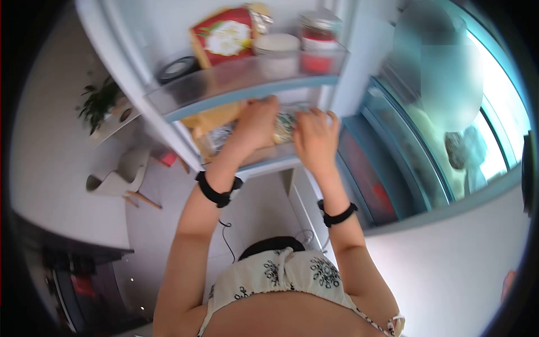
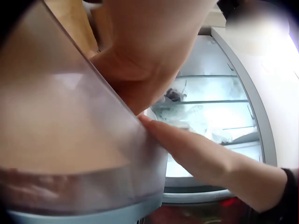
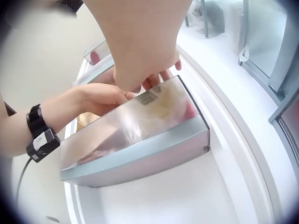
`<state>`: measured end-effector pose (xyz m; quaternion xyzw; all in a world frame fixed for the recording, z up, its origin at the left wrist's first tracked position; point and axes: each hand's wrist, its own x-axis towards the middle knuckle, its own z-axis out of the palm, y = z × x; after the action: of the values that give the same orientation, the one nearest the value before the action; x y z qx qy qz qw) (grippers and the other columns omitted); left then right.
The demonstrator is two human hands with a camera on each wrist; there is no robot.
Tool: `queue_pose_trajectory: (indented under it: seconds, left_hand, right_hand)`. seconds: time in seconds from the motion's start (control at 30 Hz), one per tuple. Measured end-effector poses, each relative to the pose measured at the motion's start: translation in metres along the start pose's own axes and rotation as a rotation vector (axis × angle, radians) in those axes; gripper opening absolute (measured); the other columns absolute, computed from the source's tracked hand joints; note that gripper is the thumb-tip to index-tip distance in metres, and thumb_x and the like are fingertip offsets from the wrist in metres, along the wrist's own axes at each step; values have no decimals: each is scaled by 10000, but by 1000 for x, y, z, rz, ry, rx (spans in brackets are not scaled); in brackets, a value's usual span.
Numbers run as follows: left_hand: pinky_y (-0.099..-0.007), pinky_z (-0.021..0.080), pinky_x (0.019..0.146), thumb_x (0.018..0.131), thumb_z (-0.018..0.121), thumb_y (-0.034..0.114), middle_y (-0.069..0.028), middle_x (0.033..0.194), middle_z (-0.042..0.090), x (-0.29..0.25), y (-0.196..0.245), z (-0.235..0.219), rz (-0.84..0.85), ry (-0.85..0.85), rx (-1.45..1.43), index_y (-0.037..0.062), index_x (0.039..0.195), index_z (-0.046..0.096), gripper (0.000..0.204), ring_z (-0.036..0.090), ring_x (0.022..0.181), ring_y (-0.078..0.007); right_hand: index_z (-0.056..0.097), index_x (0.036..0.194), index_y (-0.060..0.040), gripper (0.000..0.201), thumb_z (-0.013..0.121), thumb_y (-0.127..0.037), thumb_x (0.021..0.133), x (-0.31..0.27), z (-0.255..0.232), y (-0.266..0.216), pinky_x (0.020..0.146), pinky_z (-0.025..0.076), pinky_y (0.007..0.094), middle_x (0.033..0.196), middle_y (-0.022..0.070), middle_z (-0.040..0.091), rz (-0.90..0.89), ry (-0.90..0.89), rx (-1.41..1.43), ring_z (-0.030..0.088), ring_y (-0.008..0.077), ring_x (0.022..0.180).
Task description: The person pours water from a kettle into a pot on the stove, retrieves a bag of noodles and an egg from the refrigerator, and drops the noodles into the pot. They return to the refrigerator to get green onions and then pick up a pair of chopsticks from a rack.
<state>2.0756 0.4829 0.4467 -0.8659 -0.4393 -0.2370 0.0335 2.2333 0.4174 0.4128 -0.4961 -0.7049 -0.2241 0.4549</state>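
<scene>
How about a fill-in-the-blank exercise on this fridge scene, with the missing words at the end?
The left hand and right hand reach in at the lower shelf of the open fridge ____.
The bands on both wrists are ____.
On the upper shelf, the tub stands between the red packet and the ____.
In the head view, the chair stands on the ____ side.

Missing words: door; black; jar; left.

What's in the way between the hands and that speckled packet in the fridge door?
Nothing visible blocks them. The left hand and right hand reach in over the clear shelf wall, one on each side of the speckled packet.
</scene>
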Motion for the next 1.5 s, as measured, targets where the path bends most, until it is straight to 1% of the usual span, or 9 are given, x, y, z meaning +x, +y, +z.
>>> queue_pose_trajectory:
  seconds: [0.1,0.17,0.3,0.37,0.5,0.6,0.73,1.0,1.5]
  left_hand:
    - [-450,324,895,786,592,112,-174,854,635,6,20,7,-50,-88,85,76,963,596,181,591,895,-366]
    - [-459,326,874,789,592,137,-116,949,601,3,33,13,-56,117,412,96,983,612,200,549,1008,-307]
    - [-461,313,871,785,620,168,-66,1030,532,2,36,18,-17,408,433,126,1045,611,264,490,1075,-254]
    - [-460,296,884,805,621,195,-48,1083,506,-15,45,1,-21,436,281,142,1112,593,313,476,1077,-234]
    - [-477,284,908,853,598,244,-38,1181,495,-44,41,-7,88,335,273,156,1185,561,346,449,1142,-231]
    - [-488,261,958,892,564,335,-60,1267,469,-55,33,-7,163,231,330,137,1247,532,407,386,1250,-244]
    - [-492,255,993,855,581,484,-121,1286,459,-56,20,-3,286,149,332,55,1278,497,608,344,1308,-261]
    - [-469,252,1033,819,624,469,-133,1298,450,-54,2,2,348,46,324,58,1330,443,680,314,1340,-270]
    - [-467,263,1023,814,633,452,-100,1312,455,-44,3,2,320,42,381,101,1346,440,666,346,1328,-264]
  right_hand:
    - [579,1127,-21,328,567,-204,855,-16,11,-3,1044,224,567,1146,132,592,63,-107,7,490,304,1175]
    - [559,1165,-20,358,564,-201,856,-22,2,-10,1050,223,558,1193,148,570,75,-90,31,476,310,1198]
    - [524,1200,-17,383,554,-162,847,-63,-24,-13,1048,243,541,1240,176,530,178,32,213,474,322,1192]
    - [519,1167,-9,338,519,-103,842,-124,-20,-9,989,349,508,1200,159,545,513,199,345,517,323,1124]
    - [511,1048,-8,240,488,-33,811,-250,15,61,852,481,432,1127,132,562,1821,648,966,572,308,1025]
    - [496,958,-9,170,501,-18,788,-329,42,135,872,488,466,1063,136,558,1837,1001,1288,583,310,993]
    - [497,817,-22,65,508,12,763,-307,51,158,889,483,458,912,109,542,1536,1364,1483,575,269,881]
    - [432,657,-54,147,478,60,736,-283,58,97,858,518,424,624,66,430,1456,1427,1304,433,206,563]
    - [492,800,9,64,452,58,802,-272,55,58,981,468,460,855,121,537,1490,1449,1354,512,222,780]
